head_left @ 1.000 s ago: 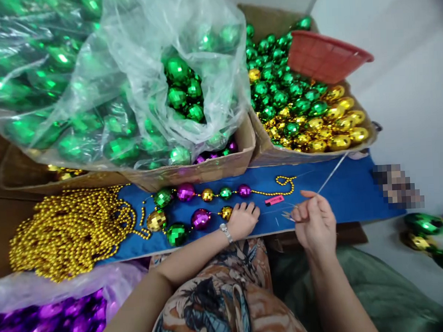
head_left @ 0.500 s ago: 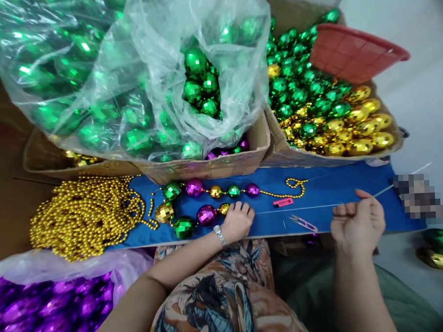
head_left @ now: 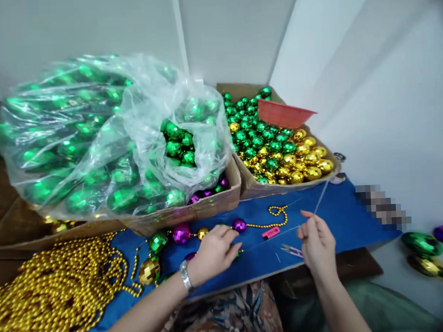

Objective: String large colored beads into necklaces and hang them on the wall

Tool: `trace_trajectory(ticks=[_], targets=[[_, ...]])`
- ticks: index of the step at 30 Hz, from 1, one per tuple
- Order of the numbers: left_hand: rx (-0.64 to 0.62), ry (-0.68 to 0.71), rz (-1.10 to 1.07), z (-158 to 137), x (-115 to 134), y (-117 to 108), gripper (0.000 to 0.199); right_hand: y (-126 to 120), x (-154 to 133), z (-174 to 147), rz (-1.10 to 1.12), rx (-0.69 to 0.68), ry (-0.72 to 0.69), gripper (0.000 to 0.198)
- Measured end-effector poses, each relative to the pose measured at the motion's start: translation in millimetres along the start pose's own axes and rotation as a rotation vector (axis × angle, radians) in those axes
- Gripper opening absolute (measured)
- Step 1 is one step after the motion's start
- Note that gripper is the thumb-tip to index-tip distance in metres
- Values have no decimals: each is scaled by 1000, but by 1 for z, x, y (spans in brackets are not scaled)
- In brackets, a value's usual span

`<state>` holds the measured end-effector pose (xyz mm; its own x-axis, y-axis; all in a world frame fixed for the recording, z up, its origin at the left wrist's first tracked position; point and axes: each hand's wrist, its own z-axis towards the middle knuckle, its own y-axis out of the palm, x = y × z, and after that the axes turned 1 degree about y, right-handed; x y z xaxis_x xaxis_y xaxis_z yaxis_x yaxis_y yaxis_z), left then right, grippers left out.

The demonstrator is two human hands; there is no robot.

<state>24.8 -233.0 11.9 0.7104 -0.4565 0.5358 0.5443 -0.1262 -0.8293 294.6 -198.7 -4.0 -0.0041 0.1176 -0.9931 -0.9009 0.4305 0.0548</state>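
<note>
Pinching white thread [head_left: 321, 197] in the right hand [head_left: 315, 237], near the bead strand [head_left: 182, 233] left of centre on the blue surface [head_left: 363, 223]; holding the left hand [head_left: 217, 249] half-open over those beads, can't tell whether touching; with snips [head_left: 295, 251] beside the right hand, boxes [head_left: 217, 201] farther off

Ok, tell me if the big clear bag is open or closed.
Open: the clear bag has a gap in its plastic, and green balls show uncovered through it.
</note>
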Motion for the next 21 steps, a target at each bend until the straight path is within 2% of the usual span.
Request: trace_trajectory(ticks=[3, 5, 6, 9, 11, 12, 14, 18, 21], targets=[[118, -9, -91, 37, -8, -52, 25, 2, 5, -11, -135, -87, -11, 39], [152, -68, -72, 65, -23, -75, 31, 2, 8, -17, -194, -172, 1, 38], [129, -106, -31, 79, -33, -82, 36, 3, 9, -20, -210, -209, 8, 38], [-134, -132, 115, 116, -66, -86, 50, 6, 11, -27, -227, -283, 25, 40], [-270, -105, 184, 133, -87, -82, 43, 7, 13, -30, -239, -317, 45, 40], [-292, -95, 214, 139, -96, -80, 35, 8, 13, -31, -248, -333, 56, 40], [-264, -92, 285, 149, -113, -80, 24, 8, 14, -32, -263, -355, 72, 41], [-145, -128, 445, 163, -143, -90, 53, 7, 17, -30, -286, -362, 75, 43], [-143, -144, 528, 169, -156, -90, 59, 8, 21, -30, -296, -374, 65, 41]])
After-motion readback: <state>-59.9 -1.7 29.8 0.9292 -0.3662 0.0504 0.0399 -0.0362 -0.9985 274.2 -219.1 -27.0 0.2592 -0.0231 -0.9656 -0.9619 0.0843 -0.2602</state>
